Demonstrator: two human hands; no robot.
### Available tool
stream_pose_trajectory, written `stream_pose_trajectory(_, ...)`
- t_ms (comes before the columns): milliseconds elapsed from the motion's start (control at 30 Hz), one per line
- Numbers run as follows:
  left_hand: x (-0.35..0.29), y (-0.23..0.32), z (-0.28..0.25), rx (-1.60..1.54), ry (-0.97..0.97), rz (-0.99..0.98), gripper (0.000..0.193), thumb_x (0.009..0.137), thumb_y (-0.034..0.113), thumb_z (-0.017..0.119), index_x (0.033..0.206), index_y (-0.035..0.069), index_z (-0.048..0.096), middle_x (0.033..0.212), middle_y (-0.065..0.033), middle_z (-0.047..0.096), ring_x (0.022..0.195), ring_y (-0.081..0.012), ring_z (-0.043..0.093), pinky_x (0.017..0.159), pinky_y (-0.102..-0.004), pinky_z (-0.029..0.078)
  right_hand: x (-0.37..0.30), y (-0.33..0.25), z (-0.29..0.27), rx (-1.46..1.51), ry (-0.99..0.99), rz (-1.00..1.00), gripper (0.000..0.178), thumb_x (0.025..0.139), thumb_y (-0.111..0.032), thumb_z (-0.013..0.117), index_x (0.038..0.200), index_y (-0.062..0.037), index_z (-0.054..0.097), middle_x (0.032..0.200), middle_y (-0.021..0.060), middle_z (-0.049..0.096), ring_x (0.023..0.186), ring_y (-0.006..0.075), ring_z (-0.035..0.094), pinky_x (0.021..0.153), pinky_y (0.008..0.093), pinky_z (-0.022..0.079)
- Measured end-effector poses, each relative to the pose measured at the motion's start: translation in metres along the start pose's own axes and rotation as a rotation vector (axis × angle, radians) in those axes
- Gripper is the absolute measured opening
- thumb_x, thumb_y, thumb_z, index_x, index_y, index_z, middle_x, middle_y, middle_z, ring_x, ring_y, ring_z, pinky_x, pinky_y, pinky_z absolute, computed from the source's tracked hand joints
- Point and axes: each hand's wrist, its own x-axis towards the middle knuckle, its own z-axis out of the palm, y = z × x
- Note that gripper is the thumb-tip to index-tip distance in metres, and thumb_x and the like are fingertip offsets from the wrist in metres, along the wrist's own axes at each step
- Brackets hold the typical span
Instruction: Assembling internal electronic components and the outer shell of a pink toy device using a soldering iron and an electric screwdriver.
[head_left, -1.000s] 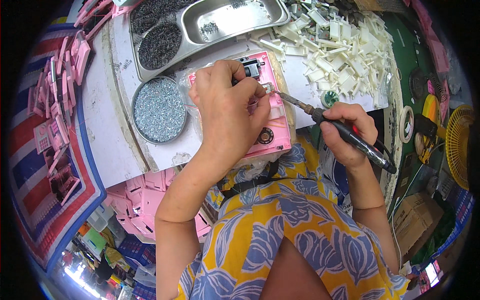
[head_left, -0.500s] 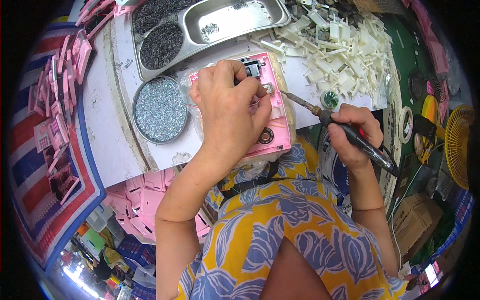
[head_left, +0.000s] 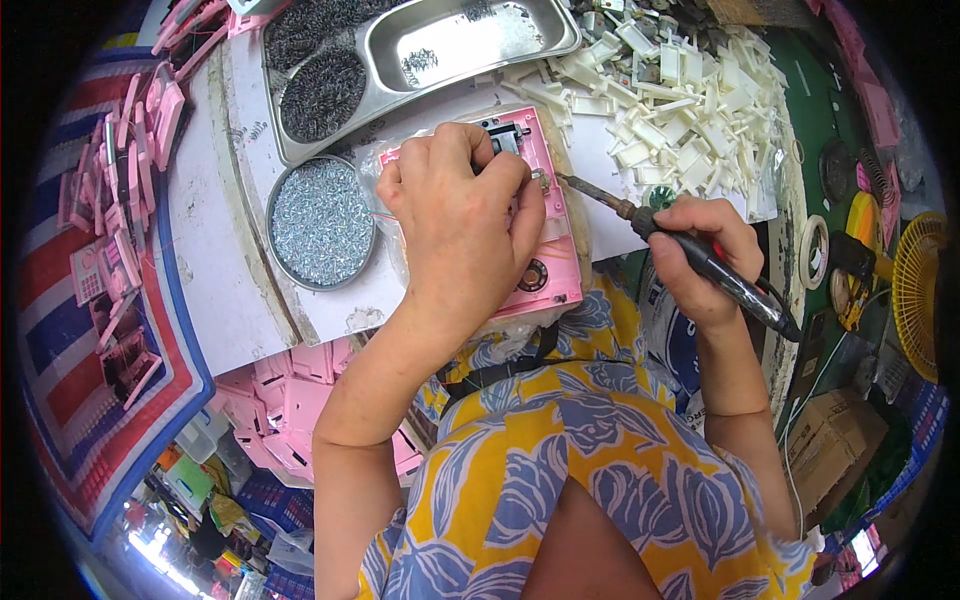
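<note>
Pink casing [head_left: 565, 272] directly under left hand [head_left: 462, 210], partly covered by bunched fingers; narrow grip, pinched item hidden, cannot tell. Soldering iron [head_left: 725, 280] in wrapped fingers of right hand [head_left: 693, 290], tip close to casing's right edge, contact unclear. Shallow casing, black mechanism [head_left: 506, 137] at top, round dark speaker [head_left: 533, 274] near bottom. On plastic wrapping [head_left: 515, 322], white-covered table [head_left: 235, 320]. Nearby: round tin [head_left: 322, 288] of silvery small parts [head_left: 320, 225], metal tray [head_left: 490, 40] with dark springs [head_left: 322, 92], heap of white plastic pieces [head_left: 700, 110]. Far right: yellow round grille [head_left: 915, 290], cardboard box [head_left: 835, 445].
</note>
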Motion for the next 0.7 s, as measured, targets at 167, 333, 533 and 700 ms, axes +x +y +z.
stream_pose_trajectory(167, 0.0004, 0.0016, 0.0014, -0.043, 0.003, -0.011, 0.012, 0.076, 0.018, 0.074, 0.075, 0.01, 0.065, 0.096, -0.0065, 0.052, 0.094, -0.0279, 0.048, 0.085, -0.0452, 0.03, 0.0021, 0.0048, 0.0028, 0.002, -0.011, -0.021, 0.022, 0.081, -0.01, 0.081, 0.098, -0.0024, 0.069, 0.083, 0.0058, 0.071, 0.065, 0.0114, 0.063, 0.06, 0.0233, 0.048)
stream_pose_trajectory(333, 0.0016, 0.0025, 0.0009, -0.031, -0.012, -0.007, 0.013, 0.076, 0.018, 0.075, 0.075, 0.009, 0.065, 0.095, -0.0067, 0.051, 0.094, -0.0279, 0.047, 0.084, -0.0456, 0.03, 0.0052, 0.0032, 0.0076, 0.031, -0.002, -0.044, 0.02, 0.082, -0.01, 0.081, 0.097, -0.003, 0.069, 0.082, 0.0058, 0.071, 0.063, 0.0112, 0.062, 0.058, 0.0234, 0.047)
stream_pose_trajectory(533, 0.0021, 0.003, 0.0014, -0.016, -0.006, 0.0, 0.013, 0.076, 0.018, 0.075, 0.075, 0.01, 0.065, 0.095, -0.0067, 0.052, 0.093, -0.0277, 0.047, 0.084, -0.0458, 0.03, 0.0076, -0.0024, 0.0082, -0.03, -0.057, -0.031, 0.019, 0.081, -0.009, 0.081, 0.095, -0.0031, 0.069, 0.079, 0.0059, 0.07, 0.062, 0.012, 0.061, 0.057, 0.0249, 0.047)
stream_pose_trajectory(700, 0.0013, 0.0031, 0.0022, -0.01, 0.001, 0.002, 0.012, 0.077, 0.018, 0.074, 0.076, 0.01, 0.066, 0.095, -0.0066, 0.052, 0.093, -0.0275, 0.048, 0.085, -0.0456, 0.03, 0.001, 0.0057, 0.0003, 0.046, 0.014, -0.079, 0.019, 0.08, -0.007, 0.081, 0.094, -0.0025, 0.069, 0.079, 0.0078, 0.07, 0.063, 0.0135, 0.063, 0.058, 0.0259, 0.047)
